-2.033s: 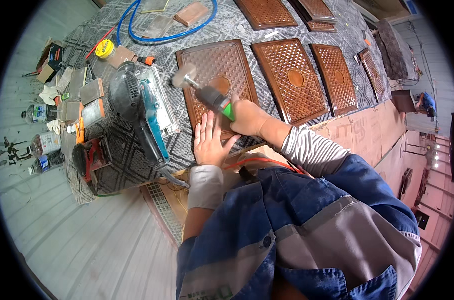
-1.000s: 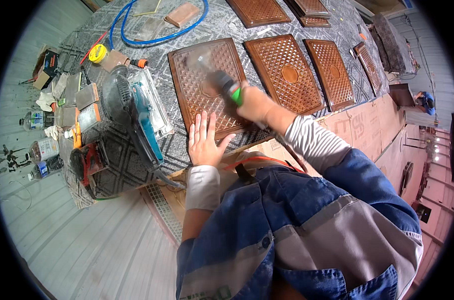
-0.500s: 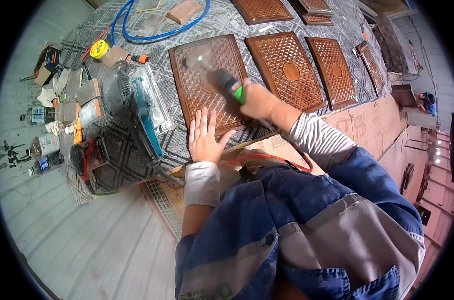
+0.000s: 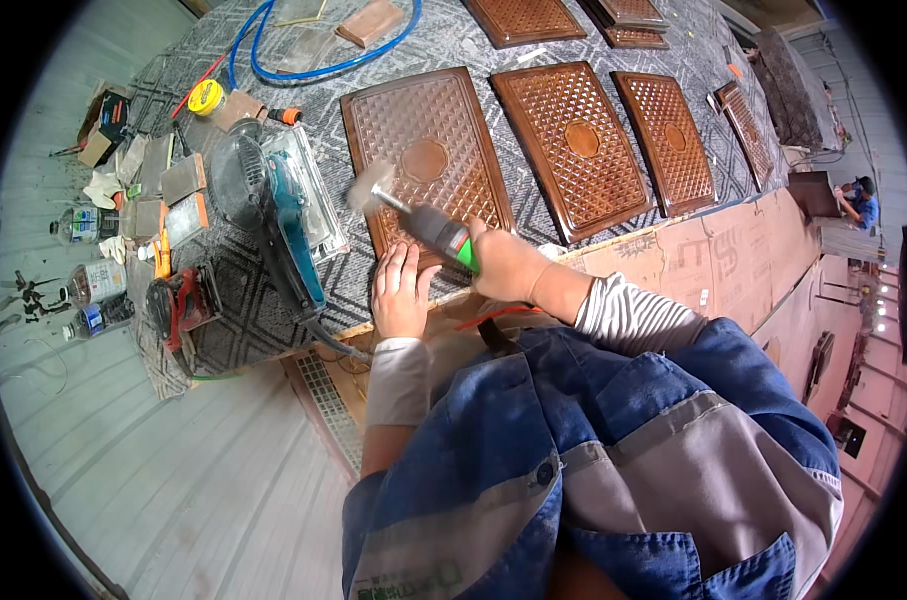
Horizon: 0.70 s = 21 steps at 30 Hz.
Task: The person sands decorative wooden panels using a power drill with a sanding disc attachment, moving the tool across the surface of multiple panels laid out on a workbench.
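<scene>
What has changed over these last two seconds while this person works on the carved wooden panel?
The right hand has swept the power tool across the brown panel; its blurred spinning tip now sits at the panel's left edge, beside the saw. The grip on the tool has not changed. The left hand stays flat on the panel's near edge, and the other panels lie as before.

A woodworking workshop; a long surface (image 4: 273, 310) covered in grey patterned carpet carries a row of brown carved wooden panels with lattice relief (image 4: 573, 145); a teal and grey electric power sander (image 4: 273, 195) lies beside them; a coiled blue hose (image 4: 313, 60), small wooden sanding blocks (image 4: 178, 195) and plastic water bottles (image 4: 88, 285) crowd the left end.
</scene>
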Tool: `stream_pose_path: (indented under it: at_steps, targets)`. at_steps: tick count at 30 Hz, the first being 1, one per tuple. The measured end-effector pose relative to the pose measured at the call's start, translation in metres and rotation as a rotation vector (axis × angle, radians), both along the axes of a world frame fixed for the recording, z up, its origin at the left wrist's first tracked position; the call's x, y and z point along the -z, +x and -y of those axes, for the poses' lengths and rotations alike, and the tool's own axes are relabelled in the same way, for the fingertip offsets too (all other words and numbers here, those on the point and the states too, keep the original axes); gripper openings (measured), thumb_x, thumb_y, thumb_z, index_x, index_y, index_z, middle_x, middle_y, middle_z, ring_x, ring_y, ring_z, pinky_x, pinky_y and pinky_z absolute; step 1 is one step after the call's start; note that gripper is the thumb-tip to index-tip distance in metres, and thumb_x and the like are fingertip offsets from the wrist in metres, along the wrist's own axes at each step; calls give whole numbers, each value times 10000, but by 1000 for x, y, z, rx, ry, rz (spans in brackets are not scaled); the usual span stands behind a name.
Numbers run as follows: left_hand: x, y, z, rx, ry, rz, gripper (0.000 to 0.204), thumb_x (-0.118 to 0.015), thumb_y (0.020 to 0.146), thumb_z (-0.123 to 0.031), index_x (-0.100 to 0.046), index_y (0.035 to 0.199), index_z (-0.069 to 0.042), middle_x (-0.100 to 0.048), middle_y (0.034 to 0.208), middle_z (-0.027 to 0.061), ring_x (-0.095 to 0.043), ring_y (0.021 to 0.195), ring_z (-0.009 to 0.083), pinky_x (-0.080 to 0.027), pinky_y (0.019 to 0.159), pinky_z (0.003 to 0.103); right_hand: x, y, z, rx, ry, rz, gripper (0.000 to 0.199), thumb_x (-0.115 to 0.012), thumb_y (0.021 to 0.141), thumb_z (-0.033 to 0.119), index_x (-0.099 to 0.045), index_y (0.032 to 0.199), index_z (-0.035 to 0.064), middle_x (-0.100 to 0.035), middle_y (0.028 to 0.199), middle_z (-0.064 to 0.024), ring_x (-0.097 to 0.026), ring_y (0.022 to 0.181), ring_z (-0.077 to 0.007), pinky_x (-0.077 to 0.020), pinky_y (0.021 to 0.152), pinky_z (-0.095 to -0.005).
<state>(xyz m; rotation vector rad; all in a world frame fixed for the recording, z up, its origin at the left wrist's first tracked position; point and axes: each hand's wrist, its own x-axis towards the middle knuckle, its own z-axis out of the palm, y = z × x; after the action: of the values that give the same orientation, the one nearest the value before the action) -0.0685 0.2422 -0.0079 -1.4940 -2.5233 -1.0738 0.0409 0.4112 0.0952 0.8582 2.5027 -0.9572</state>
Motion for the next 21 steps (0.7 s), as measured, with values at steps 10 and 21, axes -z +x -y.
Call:
stream_pose_path:
  at_steps: [10, 21]
  targets:
    - [1, 3, 1, -13, 3, -23, 439, -751, 867, -321, -667, 1205, -54, -634, 1231, 123, -589, 1181, 317, -494, 1007, 426, -7, 5, 4, 34, -70, 31, 471, -659, 728, 53, -446, 1114, -114, -657, 882, -357, -670, 899, -488, -552, 809, -487]
    - [5, 8, 3, -100, 55, -17, 364, -788, 841, -292, -640, 1048, -32, -623, 1123, 114, -587, 1091, 342, -505, 892, 441, -12, 9, 17, 2, -40, 46, 489, -688, 718, 45, -450, 1120, -100, -669, 860, -319, -674, 859, -484, -550, 782, -496]
